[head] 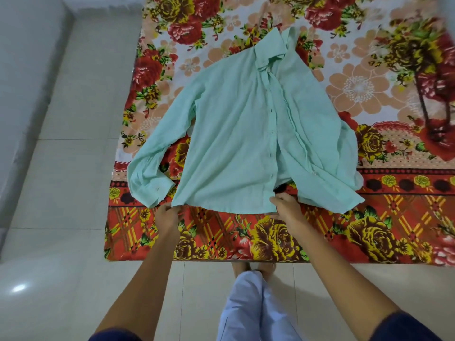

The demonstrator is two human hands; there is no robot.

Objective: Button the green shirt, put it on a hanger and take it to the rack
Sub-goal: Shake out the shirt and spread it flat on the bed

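The pale green shirt (234,134) lies flat and face up on a floral blanket (270,237), collar at the far end and hem toward me. Its front is unbuttoned, with the right panel folded loosely aside. My left hand (167,217) pinches the hem at the left corner. My right hand (286,206) pinches the hem at the bottom of the buttonhole placket. Both sleeves are spread out to the sides. No hanger or rack is in view.
The blanket covers a pale tiled floor (73,168). A white wall or ledge (22,82) runs along the left. My legs in light trousers (251,308) and bare feet stand at the blanket's near edge.
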